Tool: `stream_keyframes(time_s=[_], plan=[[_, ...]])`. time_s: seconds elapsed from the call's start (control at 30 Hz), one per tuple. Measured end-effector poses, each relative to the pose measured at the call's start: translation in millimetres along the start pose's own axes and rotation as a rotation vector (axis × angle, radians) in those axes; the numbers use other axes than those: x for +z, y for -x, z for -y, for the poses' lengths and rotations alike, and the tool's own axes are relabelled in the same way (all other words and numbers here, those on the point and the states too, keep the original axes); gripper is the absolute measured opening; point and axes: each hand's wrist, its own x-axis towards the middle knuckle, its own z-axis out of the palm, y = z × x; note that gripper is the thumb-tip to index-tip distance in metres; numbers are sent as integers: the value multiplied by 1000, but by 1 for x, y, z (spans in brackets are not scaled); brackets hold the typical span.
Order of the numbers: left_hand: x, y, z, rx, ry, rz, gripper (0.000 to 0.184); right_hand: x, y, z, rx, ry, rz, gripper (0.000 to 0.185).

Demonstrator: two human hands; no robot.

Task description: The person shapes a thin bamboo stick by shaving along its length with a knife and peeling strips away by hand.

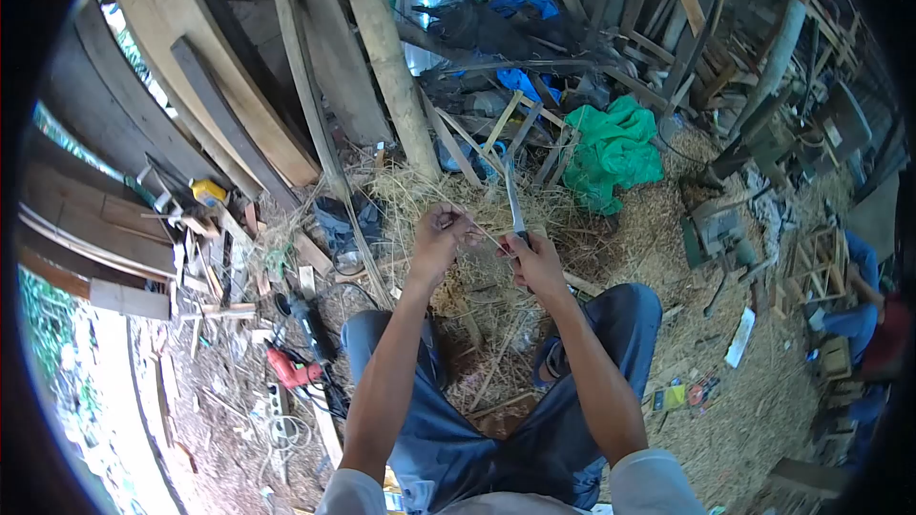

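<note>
In the head view, my right hand (537,265) is closed around the dark handle of a knife (514,198), its long blade pointing up and away from me. A thin pale strip (485,234), like a sliver of bamboo or straw, runs between my two hands. Its left end is pinched in the fingers of my left hand (445,236), while the other end reaches my right fingers beside the knife handle. Both hands are held above my knees, over ground strewn with straw and shavings.
Tall boards (205,67) and a pole (386,57) lean ahead. A green sheet (614,154) lies beyond my right knee. On the left are a red power tool (292,369), a black tool (307,326) and a yellow container (207,193). Another person (852,319) sits far right.
</note>
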Motion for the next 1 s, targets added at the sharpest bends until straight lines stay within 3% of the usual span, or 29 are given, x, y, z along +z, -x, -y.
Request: stream_keyframes(time_s=[0.07,0.17,0.4,0.77,1.0], plan=[[-3,0,-7,46,39,6,9,0,8,8,-212,259,117,25],[-5,0,-16,81,64,-3,10,0,25,21,-289,278,103,24],[-2,9,-20,130,100,-20,16,0,36,22,-323,342,80,16],[10,20,-15,140,23,236,18,1,27,5,-449,468,25,15],[8,18,-23,134,-7,171,17,2,26,8,-443,368,-13,18]])
